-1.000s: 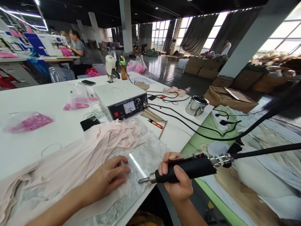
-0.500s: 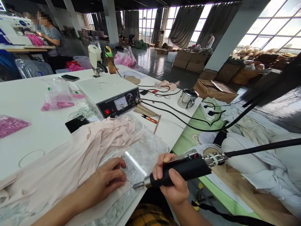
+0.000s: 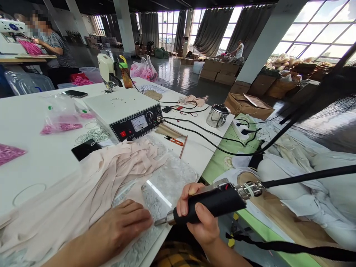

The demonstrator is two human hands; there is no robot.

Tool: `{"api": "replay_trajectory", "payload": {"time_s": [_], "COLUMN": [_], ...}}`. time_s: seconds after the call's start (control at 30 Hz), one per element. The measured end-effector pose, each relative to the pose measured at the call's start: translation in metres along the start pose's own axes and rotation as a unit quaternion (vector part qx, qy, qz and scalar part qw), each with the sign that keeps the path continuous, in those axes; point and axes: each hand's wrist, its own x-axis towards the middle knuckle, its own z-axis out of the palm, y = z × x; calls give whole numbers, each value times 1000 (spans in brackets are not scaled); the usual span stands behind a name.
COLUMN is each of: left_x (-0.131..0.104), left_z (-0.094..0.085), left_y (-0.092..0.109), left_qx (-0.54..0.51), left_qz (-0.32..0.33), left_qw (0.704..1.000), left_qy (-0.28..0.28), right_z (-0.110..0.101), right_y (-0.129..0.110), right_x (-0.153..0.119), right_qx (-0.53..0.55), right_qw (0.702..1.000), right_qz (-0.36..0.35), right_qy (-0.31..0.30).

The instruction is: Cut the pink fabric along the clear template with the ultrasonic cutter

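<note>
My right hand [image 3: 198, 215] is wrapped round the black body of a handheld ultrasonic welding gun [image 3: 211, 204]. Its metal tip points left and comes right up to the fingertips of my left hand [image 3: 126, 226]. That hand is closed, fingers pressed together over a pale pink fabric strip [image 3: 136, 193] on a glossy marbled board [image 3: 178, 168]; part of the strip is hidden beneath it. A heap of similar pale pink strips [image 3: 105, 174] spreads over the table to the left. A thick black cable [image 3: 311, 176] runs from the gun's rear to the right.
Behind the heap stands a control box [image 3: 136, 124] with a dial. Orange-handled thread snips [image 3: 174, 140], a steel mug [image 3: 218, 115], a phone [image 3: 85, 149] and bags of pink pieces [image 3: 61, 115] lie about. White cloth [image 3: 300, 189] is piled at right. A person [image 3: 57, 46] sits far left.
My left hand has turned over the strip, its fingers drawn together by the gun's tip; a strip end now shows above it. The gun stays close to the same spot. The view shifted slightly.
</note>
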Motion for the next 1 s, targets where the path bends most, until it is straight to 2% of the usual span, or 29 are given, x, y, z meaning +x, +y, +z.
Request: {"api": "replay_trajectory", "payload": {"time_s": [0.17, 0.4, 1.0], "left_x": [1, -2, -4], "left_z": [0, 1, 4], "left_y": [2, 5, 9], "left_qx": [50, 80, 119], "left_qz": [21, 17, 43], "left_qw": [998, 996, 992], "left_qy": [-10, -36, -14], "right_z": [-3, 0, 5], "right_y": [-2, -8, -16], "right_x": [-3, -5, -8], "right_qx": [-18, -39, -98], "right_qw": [1000, 999, 995], "right_qz": [9, 16, 11], "right_qy": [-14, -19, -29]}}
